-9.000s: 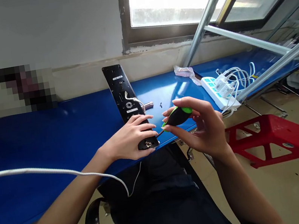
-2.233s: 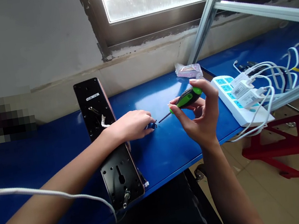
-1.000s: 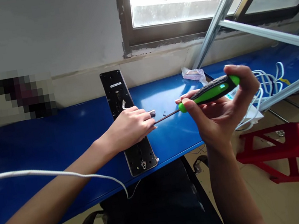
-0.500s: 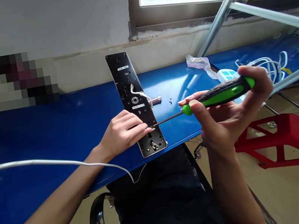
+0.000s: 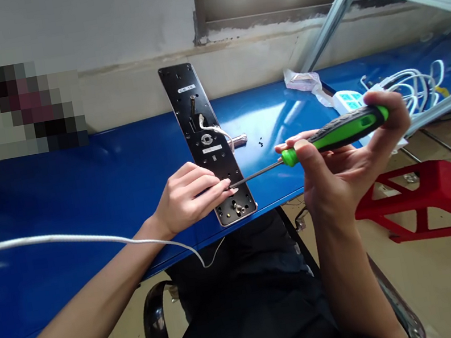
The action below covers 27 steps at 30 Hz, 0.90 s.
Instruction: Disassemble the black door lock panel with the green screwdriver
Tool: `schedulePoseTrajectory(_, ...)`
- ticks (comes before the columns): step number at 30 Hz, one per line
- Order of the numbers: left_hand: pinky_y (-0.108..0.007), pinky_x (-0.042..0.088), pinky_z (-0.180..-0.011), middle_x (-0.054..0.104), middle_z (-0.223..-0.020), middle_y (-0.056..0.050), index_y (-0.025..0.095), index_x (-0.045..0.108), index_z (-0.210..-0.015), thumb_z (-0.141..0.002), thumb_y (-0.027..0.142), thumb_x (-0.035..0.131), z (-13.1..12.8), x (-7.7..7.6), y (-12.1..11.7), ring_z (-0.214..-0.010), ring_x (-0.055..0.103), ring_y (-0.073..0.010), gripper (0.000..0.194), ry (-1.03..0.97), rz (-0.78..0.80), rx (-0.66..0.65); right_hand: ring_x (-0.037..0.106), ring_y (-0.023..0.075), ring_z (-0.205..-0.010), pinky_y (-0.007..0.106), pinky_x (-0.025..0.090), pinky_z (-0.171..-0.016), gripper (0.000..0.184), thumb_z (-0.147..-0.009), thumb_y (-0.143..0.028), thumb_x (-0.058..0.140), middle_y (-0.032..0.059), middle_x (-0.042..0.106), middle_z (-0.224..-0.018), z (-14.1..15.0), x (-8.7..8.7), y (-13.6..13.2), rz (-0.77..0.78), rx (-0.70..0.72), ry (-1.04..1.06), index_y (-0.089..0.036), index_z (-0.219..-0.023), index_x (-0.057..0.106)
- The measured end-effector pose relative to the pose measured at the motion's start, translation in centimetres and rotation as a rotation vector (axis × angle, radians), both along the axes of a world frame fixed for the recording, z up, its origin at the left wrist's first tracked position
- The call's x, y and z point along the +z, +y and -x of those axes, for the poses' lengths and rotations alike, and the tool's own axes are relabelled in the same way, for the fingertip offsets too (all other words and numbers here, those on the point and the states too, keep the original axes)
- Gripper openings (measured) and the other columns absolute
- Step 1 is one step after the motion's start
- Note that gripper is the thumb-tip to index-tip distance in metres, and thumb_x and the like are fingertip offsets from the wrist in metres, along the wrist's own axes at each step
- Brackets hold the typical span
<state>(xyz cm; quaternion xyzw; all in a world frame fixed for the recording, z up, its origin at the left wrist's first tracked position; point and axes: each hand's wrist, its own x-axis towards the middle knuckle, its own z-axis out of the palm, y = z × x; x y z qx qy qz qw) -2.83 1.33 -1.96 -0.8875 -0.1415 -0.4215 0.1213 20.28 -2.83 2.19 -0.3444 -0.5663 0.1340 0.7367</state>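
A long black door-lock plate [image 5: 201,127] lies on the blue bench [image 5: 80,181], its near end at the bench's front edge. My left hand [image 5: 189,195] rests over the plate's lower part, fingers pinched together at the tip of a screwdriver; whatever they pinch is too small to make out. My right hand [image 5: 342,172] grips the green-and-black screwdriver [image 5: 332,134] by its handle, level, with the shaft pointing left to my left fingertips. A white wire [image 5: 213,130] comes out of the plate's middle.
Tiny dark screws [image 5: 261,141] and a short metal spindle [image 5: 240,141] lie right of the plate. A white power strip [image 5: 346,100] with white cables and a plastic bag [image 5: 301,80] sit at the right. A red stool [image 5: 425,199] stands on the floor. A white cable [image 5: 68,241] crosses my left arm.
The view has dipped slightly since half a second ago. My left hand and the screwdriver tip stay together over the plate's lower part; earlier my left hand was at the screws beside the plate.
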Motion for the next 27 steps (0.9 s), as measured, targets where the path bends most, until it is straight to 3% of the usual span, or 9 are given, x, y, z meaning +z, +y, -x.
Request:
schedulePoseTrajectory(5, -0.030, 0.057, -0.068, 0.077, -0.082, -0.002, 0.017, 0.071, -0.103, -0.094, 0.023, 0.075, 0.0, -0.1, -0.1, -0.075, 0.072, -0.0155, 0.011, 0.010, 0.048, -0.009, 0.072, 0.0104, -0.072, 0.037, 0.071, -0.069, 0.057, -0.082, -0.027, 0.081, 0.0027, 0.037, -0.143, 0.2, -0.7, -0.2, -0.011, -0.112, -0.034, -0.040, -0.129, 0.051)
schedulePoseTrajectory(14, -0.031, 0.056, -0.070, 0.078, -0.082, -0.002, 0.019, 0.073, -0.098, -0.094, 0.025, 0.074, 0.1, -0.1, -0.3, -0.075, 0.072, -0.0157, 0.007, -0.075, 0.190, -0.037, 0.070, 0.0104, -0.077, 0.037, 0.067, -0.071, 0.055, -0.082, -0.020, 0.079, 0.0031, 0.034, -0.142, 1.7, 0.8, -1.0, -0.085, -0.072, -0.058, -0.037, -0.128, 0.054)
schedulePoseTrajectory(20, -0.038, 0.060, -0.083, 0.077, -0.097, -0.008, 0.019, 0.075, -0.106, -0.092, 0.025, 0.073, 1.3, -0.3, -1.0, -0.092, 0.070, -0.0213, 0.015, 0.001, 0.396, -0.189, 0.072, 0.0140, -0.083, 0.035, 0.071, -0.075, 0.066, -0.078, -0.017, 0.083, 0.0028, 0.045, -0.139, 2.2, 0.7, -2.1, -0.085, -0.003, -0.178, -0.036, -0.134, 0.053)
schedulePoseTrajectory(23, -0.045, 0.060, -0.093, 0.074, -0.109, -0.011, 0.019, 0.073, -0.116, -0.087, 0.019, 0.068, 2.0, -0.1, -1.6, -0.106, 0.065, -0.0259, 0.029, 0.072, 0.500, -0.235, 0.072, 0.0136, -0.080, 0.034, 0.071, -0.076, 0.071, -0.075, -0.016, 0.087, 0.0023, 0.053, -0.133, 2.2, 0.7, -3.0, -0.084, 0.034, -0.268, -0.036, -0.136, 0.056)
schedulePoseTrajectory(27, -0.046, 0.059, -0.094, 0.071, -0.112, -0.012, 0.019, 0.071, -0.120, -0.081, 0.012, 0.066, 2.2, 0.1, -2.1, -0.109, 0.062, -0.0275, 0.039, 0.095, 0.528, -0.280, 0.073, 0.0151, -0.079, 0.032, 0.071, -0.068, 0.066, -0.077, -0.012, 0.085, 0.0028, 0.057, -0.126, 2.6, 1.3, -3.6, -0.131, 0.049, -0.320, -0.034, -0.133, 0.060)
